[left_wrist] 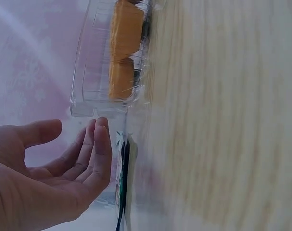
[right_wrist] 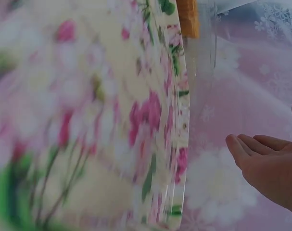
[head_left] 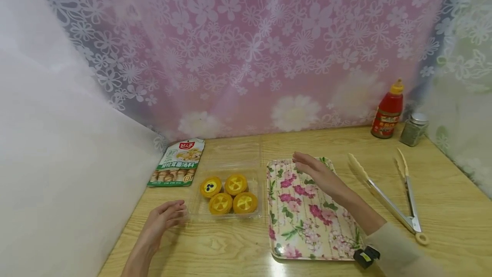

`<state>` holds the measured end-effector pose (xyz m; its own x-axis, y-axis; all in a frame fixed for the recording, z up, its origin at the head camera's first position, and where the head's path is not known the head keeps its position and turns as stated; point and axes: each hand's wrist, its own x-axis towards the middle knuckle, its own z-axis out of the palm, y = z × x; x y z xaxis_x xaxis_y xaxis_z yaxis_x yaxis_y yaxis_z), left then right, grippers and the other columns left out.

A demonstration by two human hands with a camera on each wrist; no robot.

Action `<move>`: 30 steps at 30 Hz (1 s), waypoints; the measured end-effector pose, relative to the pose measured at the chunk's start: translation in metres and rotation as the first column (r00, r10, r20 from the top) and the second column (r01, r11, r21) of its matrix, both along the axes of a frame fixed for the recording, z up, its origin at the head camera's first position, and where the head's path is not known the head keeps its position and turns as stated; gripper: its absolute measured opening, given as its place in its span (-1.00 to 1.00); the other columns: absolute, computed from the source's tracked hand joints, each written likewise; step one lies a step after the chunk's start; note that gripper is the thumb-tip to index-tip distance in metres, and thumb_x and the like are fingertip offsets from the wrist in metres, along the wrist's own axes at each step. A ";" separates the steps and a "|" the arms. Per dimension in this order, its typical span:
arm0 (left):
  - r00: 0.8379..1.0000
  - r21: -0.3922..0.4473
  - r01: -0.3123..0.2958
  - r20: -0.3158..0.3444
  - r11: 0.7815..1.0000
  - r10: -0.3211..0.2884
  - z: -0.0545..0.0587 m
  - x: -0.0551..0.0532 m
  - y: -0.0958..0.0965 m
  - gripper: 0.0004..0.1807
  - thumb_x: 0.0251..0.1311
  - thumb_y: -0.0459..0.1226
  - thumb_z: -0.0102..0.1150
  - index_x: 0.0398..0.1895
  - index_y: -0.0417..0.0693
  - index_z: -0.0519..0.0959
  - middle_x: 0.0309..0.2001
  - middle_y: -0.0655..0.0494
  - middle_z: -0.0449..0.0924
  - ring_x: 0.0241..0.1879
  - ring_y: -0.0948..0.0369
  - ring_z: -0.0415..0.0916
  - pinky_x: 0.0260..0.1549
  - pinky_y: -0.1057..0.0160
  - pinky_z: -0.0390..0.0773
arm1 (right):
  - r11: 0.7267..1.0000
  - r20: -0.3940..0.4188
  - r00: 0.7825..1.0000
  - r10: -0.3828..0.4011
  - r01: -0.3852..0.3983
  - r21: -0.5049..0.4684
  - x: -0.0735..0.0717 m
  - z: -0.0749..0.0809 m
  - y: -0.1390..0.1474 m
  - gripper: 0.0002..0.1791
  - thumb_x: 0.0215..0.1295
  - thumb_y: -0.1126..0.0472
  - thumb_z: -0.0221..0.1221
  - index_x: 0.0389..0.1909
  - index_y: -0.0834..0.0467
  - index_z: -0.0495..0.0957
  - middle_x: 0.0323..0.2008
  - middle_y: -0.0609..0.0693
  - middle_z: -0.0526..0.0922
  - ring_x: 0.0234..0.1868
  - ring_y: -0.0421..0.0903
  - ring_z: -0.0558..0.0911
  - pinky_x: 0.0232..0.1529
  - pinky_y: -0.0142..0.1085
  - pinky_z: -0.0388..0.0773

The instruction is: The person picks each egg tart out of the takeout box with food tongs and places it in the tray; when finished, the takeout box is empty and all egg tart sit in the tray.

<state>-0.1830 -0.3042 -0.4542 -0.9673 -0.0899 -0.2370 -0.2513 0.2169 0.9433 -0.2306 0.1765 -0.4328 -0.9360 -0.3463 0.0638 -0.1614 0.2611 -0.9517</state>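
Note:
Several egg tarts sit in a clear plastic box whose lid lies back toward the curtain. One tart carries dark dots on its filling. My left hand is beside the box's left end, fingers loosely bent with nothing in them; in the left wrist view its fingertips come right up to the box's corner. Over the upper part of a floral tray is my right hand, fingers extended and holding nothing. The right wrist view shows that hand past the tray's edge.
A seasoning packet lies at the back left. Spread tongs rest right of the tray. At the back right stand a red sauce bottle and a small spice jar. A floral curtain hangs behind the table.

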 end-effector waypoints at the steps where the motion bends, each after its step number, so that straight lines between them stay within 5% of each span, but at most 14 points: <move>1: 1.000 -0.001 -0.003 -0.004 1.000 0.003 0.001 -0.001 0.000 -0.51 0.61 -0.19 -0.02 0.42 -0.34 0.43 0.24 -0.19 0.61 0.15 -0.02 0.62 0.10 0.02 0.64 | 1.000 -0.016 1.000 -0.004 0.004 0.015 0.004 0.001 0.006 -0.23 0.69 -0.12 -0.11 0.68 0.18 -0.05 0.63 0.26 0.05 0.60 0.35 0.04 0.45 0.41 0.03; 10: 0.999 -0.019 0.039 -0.023 0.999 -0.039 0.006 -0.014 0.007 -0.49 0.60 -0.16 0.02 0.44 -0.28 0.42 0.31 -0.21 0.55 0.19 -0.02 0.62 0.15 -0.02 0.61 | 0.981 -0.121 0.992 -0.041 0.063 0.181 0.034 0.005 0.065 -0.24 0.70 0.00 -0.05 0.69 0.19 -0.11 0.61 0.36 0.01 0.51 0.50 0.14 0.29 0.48 0.23; 16: 0.997 -0.021 0.067 -0.038 0.998 -0.068 0.007 -0.024 0.009 -0.47 0.61 -0.12 0.01 0.47 -0.24 0.40 0.36 -0.23 0.50 0.21 -0.04 0.60 0.15 -0.03 0.61 | 0.915 -0.167 0.978 -0.122 0.176 0.363 0.055 0.003 0.109 -0.20 0.65 -0.03 0.02 0.71 0.00 -0.13 0.62 0.35 0.00 0.45 0.61 0.14 0.09 0.56 0.29; 21: 0.995 -0.045 0.081 -0.060 0.996 -0.083 0.012 -0.031 0.009 -0.45 0.61 -0.10 0.02 0.49 -0.23 0.39 0.38 -0.24 0.47 0.20 -0.03 0.60 0.18 -0.05 0.59 | 0.878 -0.167 0.970 -0.177 0.232 0.418 0.068 -0.002 0.139 -0.10 0.63 -0.03 0.06 0.72 -0.08 -0.29 0.61 0.45 -0.15 0.39 0.73 0.08 -0.01 0.61 0.24; 26: 0.992 -0.077 0.097 -0.068 0.992 -0.102 0.014 -0.037 0.009 -0.39 0.56 -0.05 0.10 0.49 -0.22 0.38 0.40 -0.24 0.45 0.17 0.01 0.60 0.18 -0.06 0.58 | 0.878 -0.152 0.963 -0.220 0.264 0.398 0.075 -0.011 0.166 0.02 0.58 0.01 0.14 0.70 -0.02 -0.42 0.61 0.47 -0.38 0.45 0.73 -0.22 0.05 0.67 0.05; 30: 0.991 -0.075 0.109 -0.068 0.991 -0.114 0.012 -0.043 0.010 -0.37 0.55 -0.06 0.14 0.50 -0.22 0.37 0.40 -0.24 0.44 0.16 0.01 0.60 0.15 -0.04 0.60 | 0.853 -0.168 0.952 -0.256 0.304 0.425 0.076 -0.022 0.181 0.10 0.56 0.02 0.17 0.66 0.25 -0.46 0.54 0.61 -0.39 0.42 0.76 -0.23 0.11 0.67 -0.01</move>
